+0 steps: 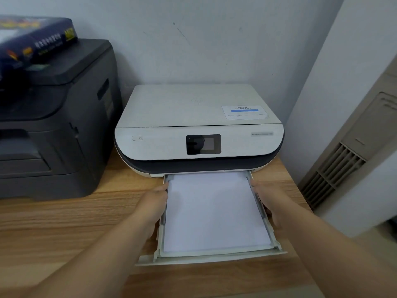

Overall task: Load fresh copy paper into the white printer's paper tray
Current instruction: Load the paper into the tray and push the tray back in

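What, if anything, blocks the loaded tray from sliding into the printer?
Nothing visible does. The tray, with paper lying flat in it, lines up with the printer opening. The left hand and right hand lie along its outer sides, not in front of it.

Almost no lettering is sharp enough to read

The white printer [163,145] shows a power symbol on its button [137,138]. Its sticker [245,112], with a blue bar, and its small model label [262,133] are too blurred to read, as are the pale characters on the dark paper pack [36,39].
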